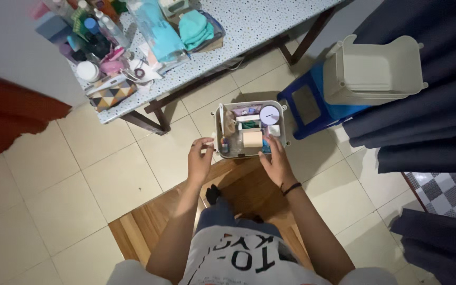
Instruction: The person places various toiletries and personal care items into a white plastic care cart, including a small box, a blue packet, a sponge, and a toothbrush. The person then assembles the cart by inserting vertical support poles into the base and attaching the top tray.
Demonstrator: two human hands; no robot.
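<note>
below me, closest in, a wooden stool (249, 195) stands on the pale tiled floor (80, 190), my knees over it. just past its far edge sits a small grey bin (218, 129), packed with odds and ends: a roll of beige tape (252, 139), a round white lid (269, 113), small tubes and packets.

left hand (200, 161): raised just beside the bin's near left corner, thumb and forefinger pinched on a small white item (209, 141); too small to say what it is.

right hand (278, 161): black band on the wrist, fingers reaching into the bin's near right corner, tips down among the contents beside the tape roll. cannot tell whether they grip anything.

right of the bin, just beside it: a blue plastic stool (307, 108) carrying a larger empty cream bin (373, 71). dark blue curtain (428, 105) hangs behind these.

farther off, upper left: a speckled table (259, 21) crowded with bottles, jars, a teal cloth (195, 29) and a patterned pouch (112, 95). a red cloth (6, 116) shows at the far left edge.
</note>
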